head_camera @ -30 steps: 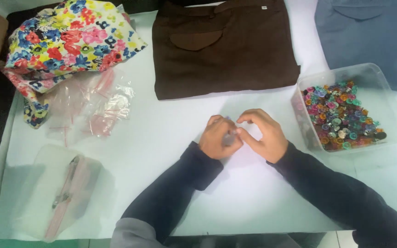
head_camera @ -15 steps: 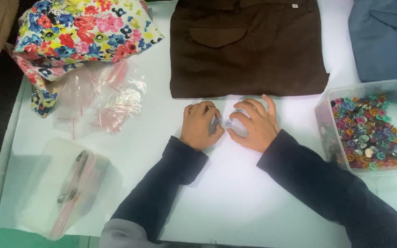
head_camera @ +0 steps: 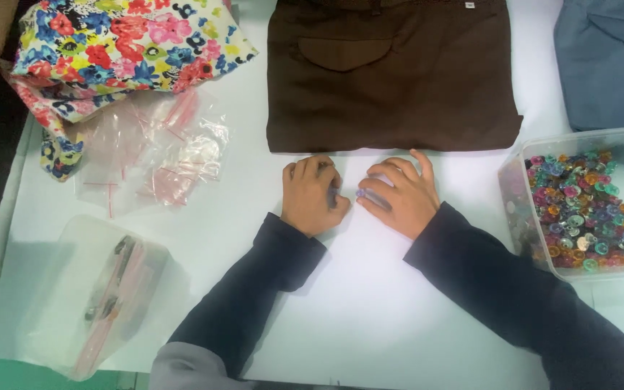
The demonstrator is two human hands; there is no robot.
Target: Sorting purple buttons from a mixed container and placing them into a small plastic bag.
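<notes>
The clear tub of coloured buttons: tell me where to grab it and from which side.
Grip the clear tub by its near-left rim, coming from the left with the right hand, the closer hand. It sits upright and open-topped, and its walls are probably thin, so a pinch over the rim should hold. The buttons fill it unevenly, so keep it level. Its right end runs past the frame, so that side is untested.

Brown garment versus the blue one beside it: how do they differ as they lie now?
The brown garment lies almost wholly in view at top centre; the blue garment is cut off by the top right corner. The brown one shows a flapped pocket; the blue one shows only part of one. The brown one's lower edge lies just beyond both hands, the blue one's above the clear tub of coloured buttons. Both lie folded flat on the white table.
</notes>
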